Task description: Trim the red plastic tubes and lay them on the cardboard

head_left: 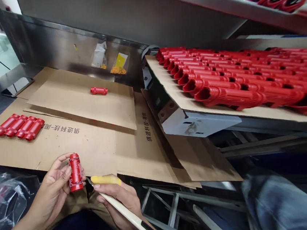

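Observation:
Upright between the fingers of my left hand [58, 183] is a red cylindrical plastic part [75, 172] with an outlined pattern on its side. My right hand [121, 199] is closed around a cream-handled knife [125, 211], its thin tip close to the lower right of the red part; whether they touch I cannot tell. A yellow cover [105, 179] sits on one finger of that hand. Several similar red parts [19, 127] lie side by side on the cardboard [92, 154] at the left. Another red part [98, 90] rests on a raised cardboard sheet [77, 101].
Rows of red parts [234, 81] fill a cardboard-topped stand at the right, below a metal shelf [213, 4] holding more. A phone [17, 87] lies at the back left. Two small bags hang behind. A plastic bag [11, 203] is at lower left.

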